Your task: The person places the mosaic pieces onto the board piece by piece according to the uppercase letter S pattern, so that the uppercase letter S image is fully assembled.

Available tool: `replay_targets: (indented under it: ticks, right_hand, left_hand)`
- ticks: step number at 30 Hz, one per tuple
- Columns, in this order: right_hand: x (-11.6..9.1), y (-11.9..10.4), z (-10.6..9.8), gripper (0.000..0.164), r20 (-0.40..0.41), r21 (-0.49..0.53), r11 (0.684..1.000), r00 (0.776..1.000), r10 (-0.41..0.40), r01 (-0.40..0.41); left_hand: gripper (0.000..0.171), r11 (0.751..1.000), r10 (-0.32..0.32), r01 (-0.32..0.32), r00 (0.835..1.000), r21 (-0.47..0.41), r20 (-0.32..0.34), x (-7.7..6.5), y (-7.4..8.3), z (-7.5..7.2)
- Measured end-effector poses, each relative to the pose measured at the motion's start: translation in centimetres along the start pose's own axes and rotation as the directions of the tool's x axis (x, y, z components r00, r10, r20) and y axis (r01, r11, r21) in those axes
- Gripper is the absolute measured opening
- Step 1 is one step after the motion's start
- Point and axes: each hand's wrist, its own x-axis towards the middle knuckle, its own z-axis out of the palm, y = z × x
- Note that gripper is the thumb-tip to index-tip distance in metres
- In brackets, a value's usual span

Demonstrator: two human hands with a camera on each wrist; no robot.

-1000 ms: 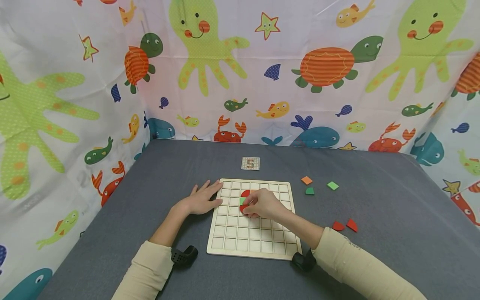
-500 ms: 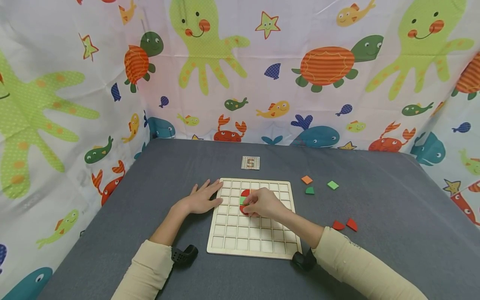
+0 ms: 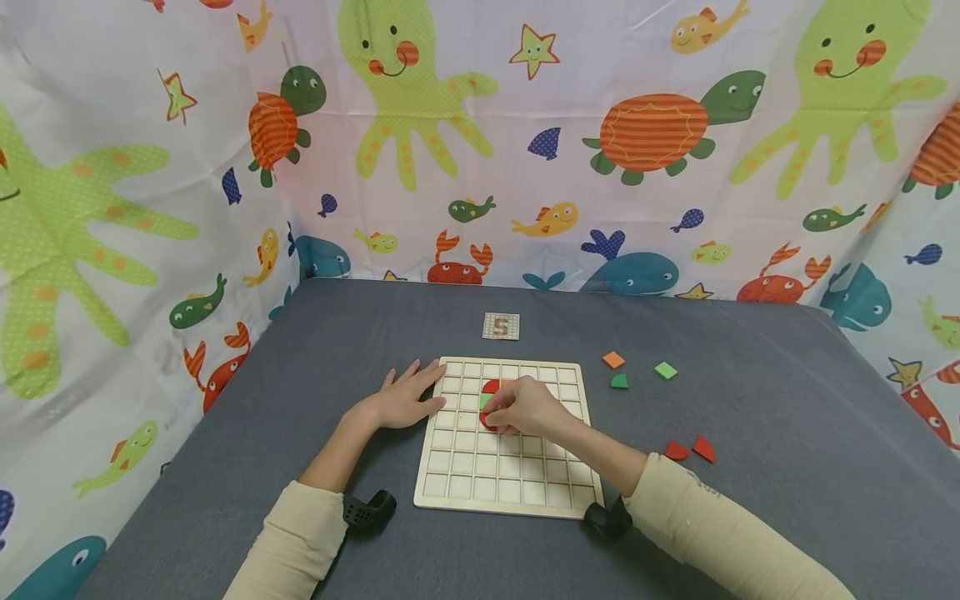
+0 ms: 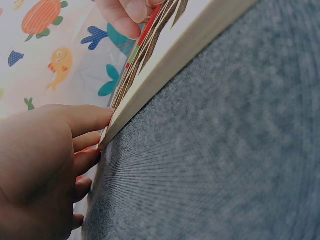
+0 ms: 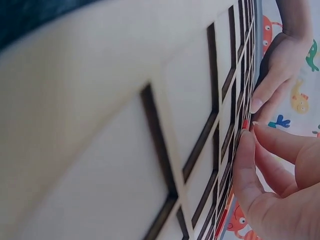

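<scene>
A pale wooden grid board [image 3: 495,492] lies on the grey cloth. My left hand [image 3: 405,398] rests at its left edge, fingers spread and relaxed, with fingertips touching the rim. Over the upper middle of the grid, my right hand [image 3: 534,408] pinches a red quarter-round tile [image 3: 484,419] between thumb and forefinger, down at the board's surface. Just above that tile sit a light green square tile [image 3: 484,402] and another red quarter-round tile [image 3: 491,387]. An orange tile [image 3: 506,383] beside them is partly covered by my right hand. The left wrist view shows left fingertips [image 4: 106,116] against the board's edge.
A small card [image 3: 501,326] with an S pattern lies behind the board. To the right are an orange tile [image 3: 613,360], a dark green tile [image 3: 619,382], a light green tile [image 3: 666,371] and two red tiles [image 3: 677,451]. A printed curtain surrounds the table.
My right forefinger has shifted very slightly over the red tile. Both hands otherwise stay in place, and the board and loose tiles have not moved.
</scene>
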Motion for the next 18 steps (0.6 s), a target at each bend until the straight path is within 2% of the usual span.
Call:
replay_targets:
  ticks: [9, 18]
  right_hand:
    - [0.0, 0.6, -0.5, 0.009, 0.006, 0.033, 0.999, 1.000, -0.029, 0.029]
    - [0.0, 1.2, -2.0, 0.018, -0.010, 0.145, 0.988, 0.998, 0.055, -0.053]
  left_hand:
    - [0.064, 1.000, 0.000, 0.000, 1.000, 0.001, 0.001, 0.1, 0.1, 0.0]
    - [0.064, 1.000, 0.005, -0.005, 1.000, 0.001, 0.001, 0.1, -0.1, 0.1]
